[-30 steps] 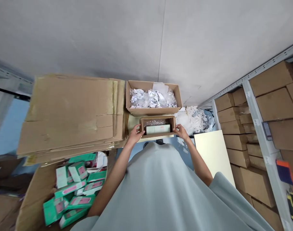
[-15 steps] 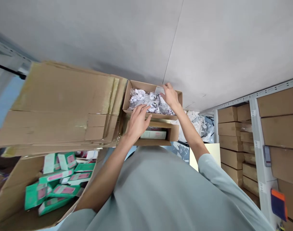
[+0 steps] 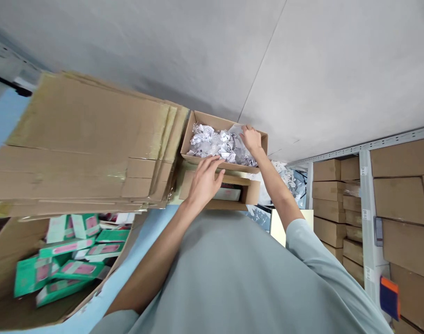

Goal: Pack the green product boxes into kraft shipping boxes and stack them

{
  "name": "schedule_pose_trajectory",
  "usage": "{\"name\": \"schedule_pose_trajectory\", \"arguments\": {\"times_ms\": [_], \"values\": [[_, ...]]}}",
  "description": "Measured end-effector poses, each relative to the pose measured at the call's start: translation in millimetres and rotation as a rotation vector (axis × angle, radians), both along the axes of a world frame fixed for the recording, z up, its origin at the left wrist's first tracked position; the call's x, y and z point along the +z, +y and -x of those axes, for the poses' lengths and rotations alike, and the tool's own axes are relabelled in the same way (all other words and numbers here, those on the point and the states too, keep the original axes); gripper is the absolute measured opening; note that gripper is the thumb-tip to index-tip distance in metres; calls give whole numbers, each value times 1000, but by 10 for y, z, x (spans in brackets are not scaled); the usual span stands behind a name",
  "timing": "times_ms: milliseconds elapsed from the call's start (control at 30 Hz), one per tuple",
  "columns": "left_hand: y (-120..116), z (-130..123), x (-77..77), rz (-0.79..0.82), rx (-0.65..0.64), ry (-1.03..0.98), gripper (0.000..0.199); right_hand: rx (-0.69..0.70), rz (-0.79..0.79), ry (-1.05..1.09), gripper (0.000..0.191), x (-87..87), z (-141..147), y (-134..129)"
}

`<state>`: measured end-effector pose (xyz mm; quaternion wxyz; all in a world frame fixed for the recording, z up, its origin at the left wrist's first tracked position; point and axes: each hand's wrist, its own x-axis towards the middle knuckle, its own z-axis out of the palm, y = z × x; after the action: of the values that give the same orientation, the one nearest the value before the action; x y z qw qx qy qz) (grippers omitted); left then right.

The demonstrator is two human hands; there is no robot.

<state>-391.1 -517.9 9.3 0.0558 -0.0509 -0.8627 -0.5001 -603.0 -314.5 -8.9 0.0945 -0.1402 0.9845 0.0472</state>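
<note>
An open cardboard box stands against the wall, filled with crumpled white paper and clear plastic. My right hand is at its right end, fingers curled down at a whitish sheet; what they hold is too small to tell. Over the near edge of that box lies my left hand, fingers apart, holding nothing. Below it a second open box contains a pale green and white packet, partly hidden by my left hand.
Flattened cardboard sheets are stacked at the left. Beneath them a large carton holds several green and pink boxes. Shelves with brown cartons stand at the right, and white plastic material lies beyond my right arm.
My right hand has dipped slightly lower into the paper-filled box, its fingers more curled. My left hand remains at the near edge. The whole view has shifted a little.
</note>
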Motion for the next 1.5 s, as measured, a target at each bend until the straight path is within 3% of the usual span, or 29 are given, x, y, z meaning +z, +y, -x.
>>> {"name": "schedule_pose_trajectory", "arguments": {"times_ms": [133,367,533,633,733,833,933,1000,1100,1167,1267,1333,1400,1500], "values": [[31,-24,31,-6,-38,21,38,-44,-5,-15,28,-49,-63,39],[-3,-101,22,0,-5,5,36,-240,18,107,31,-76,-152,100],[-19,-150,44,-27,-8,-9,36,-201,106,89,32,-47,-231,61],[-55,-166,33,-37,5,-10,36,-192,234,186,35,84,-397,0],[-112,-148,34,-67,65,4,48,-193,411,244,36,343,-704,-53],[-183,-106,94,-100,109,30,81,-183,599,199,32,651,-1184,-77],[-273,-111,180,-119,19,46,106,-180,830,57,32,861,-1786,-57],[-333,-181,198,-146,-120,9,103,-214,964,-65,35,895,-2183,-22],[-399,-398,107,-215,-316,-138,69,-319,1076,-258,41,786,-2662,43],[-421,-576,-26,-233,-361,-242,45,-390,1087,-362,44,644,-2877,81],[-422,-767,-255,-208,-297,-307,36,-433,990,-455,35,441,-3046,115],[-406,-793,-358,-185,-224,-289,45,-381,863,-488,22,378,-3076,110],[-377,-746,-375,-149,-200,-241,72,-272,721,-480,12,393,-3067,76],[-302,-635,-248,-82,-327,-144,88,-64,564,-445,11,529,-3027,-8]]}}
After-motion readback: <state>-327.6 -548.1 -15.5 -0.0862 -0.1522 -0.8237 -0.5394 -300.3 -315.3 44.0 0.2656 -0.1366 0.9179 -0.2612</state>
